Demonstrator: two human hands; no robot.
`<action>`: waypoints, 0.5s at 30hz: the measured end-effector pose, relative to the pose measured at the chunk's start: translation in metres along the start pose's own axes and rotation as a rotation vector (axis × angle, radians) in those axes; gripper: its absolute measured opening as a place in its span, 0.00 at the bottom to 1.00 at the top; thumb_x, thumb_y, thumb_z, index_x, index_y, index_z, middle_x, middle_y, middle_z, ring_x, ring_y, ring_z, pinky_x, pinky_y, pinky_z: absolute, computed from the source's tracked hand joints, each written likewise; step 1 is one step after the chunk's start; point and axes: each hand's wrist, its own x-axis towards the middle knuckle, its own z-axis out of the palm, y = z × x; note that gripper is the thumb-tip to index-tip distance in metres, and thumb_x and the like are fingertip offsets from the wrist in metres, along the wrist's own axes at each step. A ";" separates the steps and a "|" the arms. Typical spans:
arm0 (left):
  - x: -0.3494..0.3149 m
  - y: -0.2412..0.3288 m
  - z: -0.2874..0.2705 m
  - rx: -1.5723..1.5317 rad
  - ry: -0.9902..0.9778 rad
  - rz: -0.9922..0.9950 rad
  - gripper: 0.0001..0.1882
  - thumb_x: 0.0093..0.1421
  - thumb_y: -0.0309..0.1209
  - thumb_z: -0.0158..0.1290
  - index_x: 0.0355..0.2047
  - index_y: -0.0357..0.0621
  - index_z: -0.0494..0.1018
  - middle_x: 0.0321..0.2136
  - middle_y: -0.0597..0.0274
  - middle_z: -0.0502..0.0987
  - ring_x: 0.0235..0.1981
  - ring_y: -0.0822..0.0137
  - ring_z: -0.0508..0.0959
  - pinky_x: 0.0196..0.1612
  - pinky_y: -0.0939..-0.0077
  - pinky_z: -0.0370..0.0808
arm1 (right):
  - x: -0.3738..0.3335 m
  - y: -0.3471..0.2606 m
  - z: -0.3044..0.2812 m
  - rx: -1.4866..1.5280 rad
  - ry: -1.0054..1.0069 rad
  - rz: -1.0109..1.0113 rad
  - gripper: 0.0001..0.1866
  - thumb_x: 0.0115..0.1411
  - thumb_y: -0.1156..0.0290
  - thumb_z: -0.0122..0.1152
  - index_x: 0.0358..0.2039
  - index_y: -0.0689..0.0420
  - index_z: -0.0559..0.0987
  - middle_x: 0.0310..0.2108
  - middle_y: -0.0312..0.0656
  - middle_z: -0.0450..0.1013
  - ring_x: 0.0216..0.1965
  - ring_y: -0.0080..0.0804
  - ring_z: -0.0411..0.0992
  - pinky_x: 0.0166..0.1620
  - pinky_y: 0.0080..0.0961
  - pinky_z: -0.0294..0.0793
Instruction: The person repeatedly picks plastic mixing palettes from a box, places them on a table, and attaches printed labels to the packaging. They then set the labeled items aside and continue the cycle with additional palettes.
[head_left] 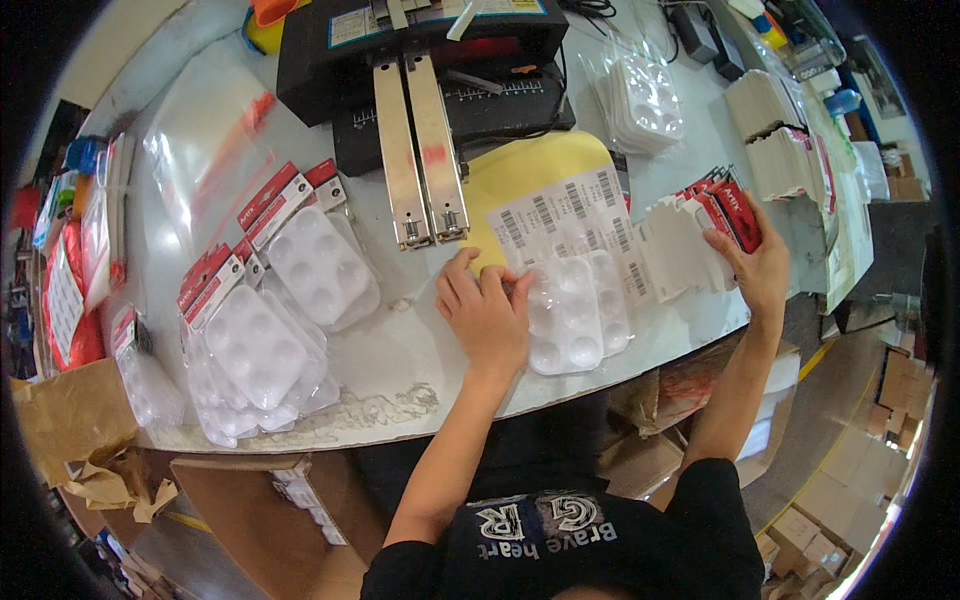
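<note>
My left hand is at the upper left corner of a white plastic paint palette. Its fingers are bent and the thumb and forefinger close on the palette's clear wrapping. A second palette lies partly under the first. Over at the right, my right hand grips a red-and-white header card on a fanned stack of white cards. A sheet of barcode labels lies on yellow paper between the hands, its lower part covered by the palettes.
A black bag sealer with metal arms stands at the back. Bagged palettes with red header cards are piled on the left, beside flat clear bags. More palettes and card stacks are at the right. Cardboard boxes stand below the table edge.
</note>
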 end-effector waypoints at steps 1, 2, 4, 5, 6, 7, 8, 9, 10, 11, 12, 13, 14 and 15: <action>0.002 0.000 -0.004 -0.009 -0.006 -0.006 0.18 0.51 0.40 0.60 0.34 0.42 0.68 0.48 0.55 0.63 0.49 0.52 0.62 0.51 0.58 0.57 | -0.004 -0.005 0.000 -0.087 0.054 -0.036 0.38 0.42 0.59 0.74 0.52 0.65 0.72 0.39 0.48 0.77 0.39 0.28 0.76 0.44 0.23 0.73; 0.002 0.000 -0.006 -0.018 -0.016 0.007 0.18 0.51 0.39 0.60 0.34 0.42 0.68 0.48 0.55 0.63 0.50 0.52 0.62 0.51 0.57 0.57 | -0.009 -0.010 0.001 -0.171 0.079 -0.023 0.36 0.43 0.60 0.74 0.50 0.64 0.73 0.39 0.48 0.77 0.39 0.27 0.76 0.44 0.23 0.73; -0.002 -0.001 -0.009 -0.033 -0.023 0.006 0.18 0.51 0.38 0.60 0.36 0.42 0.68 0.50 0.54 0.63 0.51 0.51 0.62 0.52 0.57 0.57 | -0.025 -0.024 0.007 -0.152 0.165 -0.017 0.31 0.43 0.62 0.74 0.48 0.61 0.76 0.39 0.47 0.78 0.38 0.28 0.76 0.43 0.23 0.73; -0.006 -0.003 -0.011 -0.038 -0.022 -0.008 0.18 0.51 0.37 0.60 0.37 0.41 0.68 0.51 0.54 0.63 0.52 0.50 0.62 0.53 0.56 0.58 | -0.039 -0.033 0.012 -0.048 0.224 -0.024 0.30 0.43 0.62 0.74 0.47 0.60 0.77 0.38 0.46 0.78 0.38 0.29 0.76 0.42 0.23 0.73; -0.012 -0.005 -0.014 -0.048 -0.037 -0.025 0.18 0.51 0.35 0.60 0.38 0.41 0.67 0.51 0.53 0.63 0.53 0.50 0.62 0.54 0.56 0.58 | -0.053 -0.042 0.019 0.039 0.269 -0.028 0.28 0.43 0.63 0.74 0.45 0.59 0.78 0.38 0.46 0.78 0.37 0.30 0.77 0.42 0.23 0.74; -0.017 -0.007 -0.016 -0.029 -0.040 -0.032 0.19 0.51 0.35 0.60 0.39 0.40 0.67 0.52 0.53 0.63 0.54 0.49 0.62 0.54 0.55 0.58 | -0.063 -0.049 0.028 0.233 0.105 0.014 0.26 0.44 0.63 0.73 0.44 0.58 0.78 0.37 0.47 0.78 0.36 0.31 0.77 0.41 0.23 0.74; -0.022 -0.010 -0.020 -0.012 -0.047 -0.036 0.20 0.51 0.35 0.60 0.40 0.40 0.67 0.52 0.52 0.63 0.54 0.49 0.61 0.55 0.55 0.58 | -0.072 -0.055 0.037 0.418 -0.065 0.052 0.24 0.44 0.62 0.73 0.42 0.58 0.79 0.37 0.47 0.78 0.34 0.32 0.78 0.41 0.24 0.74; -0.025 -0.012 -0.022 0.006 -0.046 -0.020 0.21 0.51 0.35 0.59 0.42 0.39 0.67 0.52 0.52 0.63 0.55 0.48 0.61 0.55 0.55 0.58 | -0.077 -0.059 0.051 0.287 -0.133 -0.096 0.23 0.45 0.62 0.72 0.40 0.59 0.80 0.36 0.48 0.78 0.33 0.33 0.78 0.40 0.23 0.74; -0.028 -0.013 -0.025 -0.012 -0.066 -0.022 0.21 0.52 0.35 0.59 0.42 0.39 0.66 0.53 0.51 0.62 0.55 0.48 0.61 0.56 0.54 0.58 | -0.080 -0.062 0.065 0.155 -0.196 -0.242 0.21 0.45 0.62 0.72 0.39 0.60 0.80 0.35 0.48 0.78 0.32 0.34 0.78 0.40 0.23 0.74; -0.029 -0.013 -0.027 -0.026 -0.083 -0.012 0.22 0.52 0.35 0.59 0.43 0.39 0.66 0.53 0.51 0.62 0.56 0.47 0.60 0.56 0.54 0.57 | -0.086 -0.064 0.075 0.188 -0.302 -0.154 0.20 0.46 0.62 0.72 0.37 0.60 0.81 0.33 0.48 0.78 0.30 0.33 0.77 0.38 0.24 0.74; -0.030 -0.013 -0.030 -0.044 -0.101 -0.002 0.22 0.52 0.35 0.58 0.44 0.38 0.66 0.54 0.51 0.62 0.56 0.46 0.60 0.56 0.53 0.57 | -0.090 -0.064 0.083 0.204 -0.428 -0.036 0.19 0.46 0.63 0.71 0.36 0.61 0.81 0.31 0.48 0.78 0.28 0.32 0.76 0.36 0.24 0.74; -0.029 -0.012 -0.033 -0.038 -0.109 -0.003 0.22 0.53 0.35 0.58 0.45 0.38 0.65 0.54 0.50 0.61 0.56 0.48 0.60 0.55 0.55 0.59 | -0.092 -0.064 0.088 0.193 -0.417 -0.010 0.19 0.46 0.62 0.71 0.34 0.62 0.81 0.24 0.45 0.76 0.22 0.30 0.72 0.30 0.25 0.71; -0.028 -0.011 -0.036 -0.038 -0.121 0.007 0.23 0.54 0.35 0.57 0.46 0.38 0.65 0.54 0.50 0.61 0.57 0.49 0.61 0.54 0.56 0.61 | -0.096 -0.063 0.092 0.184 -0.412 0.024 0.18 0.46 0.63 0.71 0.34 0.62 0.81 0.21 0.43 0.75 0.20 0.27 0.70 0.28 0.24 0.70; -0.026 -0.011 -0.041 -0.044 -0.153 0.007 0.23 0.56 0.35 0.56 0.48 0.38 0.65 0.54 0.49 0.61 0.57 0.51 0.61 0.53 0.58 0.63 | -0.099 -0.063 0.094 0.194 -0.411 0.047 0.18 0.47 0.63 0.71 0.33 0.62 0.81 0.19 0.41 0.74 0.19 0.25 0.67 0.27 0.24 0.68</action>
